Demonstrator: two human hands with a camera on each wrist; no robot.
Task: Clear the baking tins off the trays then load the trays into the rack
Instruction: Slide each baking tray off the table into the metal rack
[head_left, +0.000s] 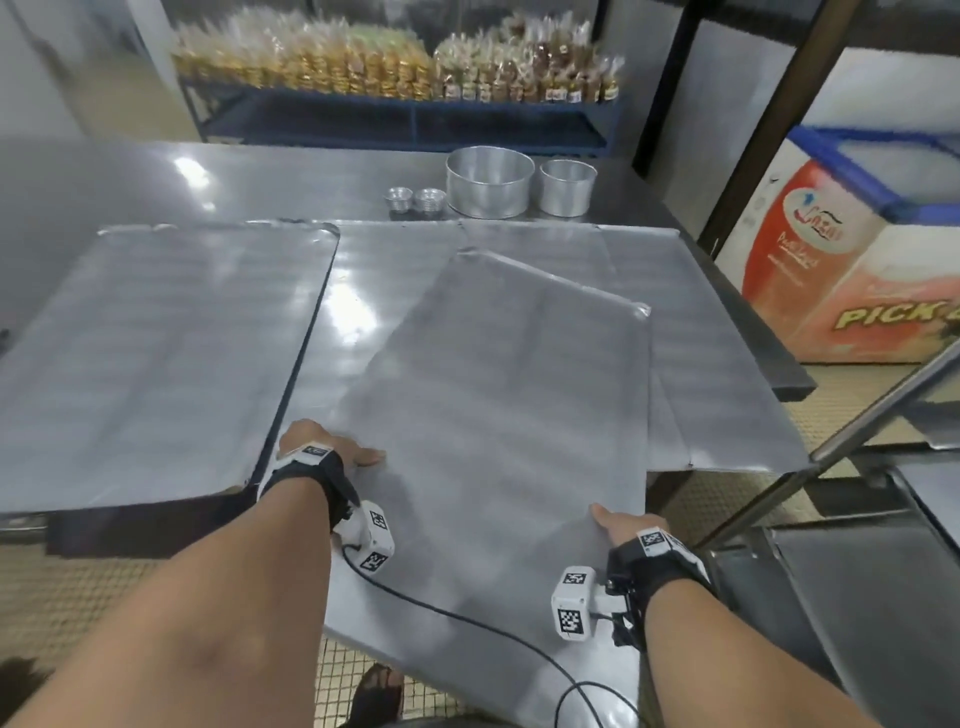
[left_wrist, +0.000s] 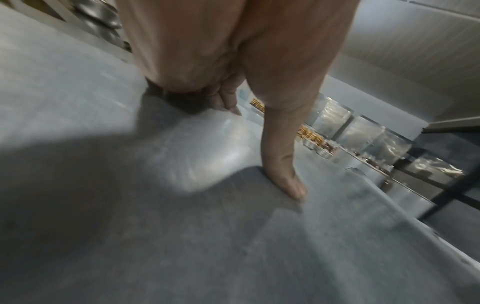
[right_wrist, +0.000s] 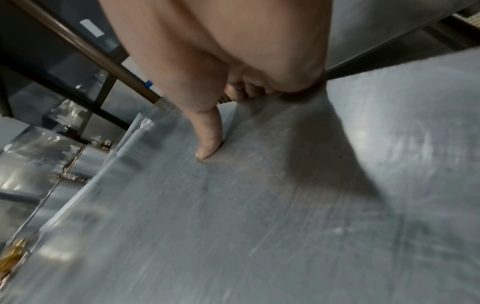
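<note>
A large flat metal tray (head_left: 493, 415) is held tilted across the steel table's front edge, its near end over the floor. My left hand (head_left: 332, 452) grips its left edge with the thumb (left_wrist: 285, 168) on top and the fingers (left_wrist: 223, 98) curled under. My right hand (head_left: 618, 525) grips the right edge the same way, thumb (right_wrist: 207, 139) pressed on the tray (right_wrist: 259, 216). At the back of the table stand a large round tin (head_left: 488, 182), a smaller round tin (head_left: 565, 187) and two stacks of small fluted cups (head_left: 415, 201).
A second tray (head_left: 156, 353) lies on the table at the left, and another tray (head_left: 727, 364) lies under the held one at the right. The metal rack (head_left: 857, 561) stands low at the right, behind a slanted post (head_left: 831, 447). Tiled floor lies below.
</note>
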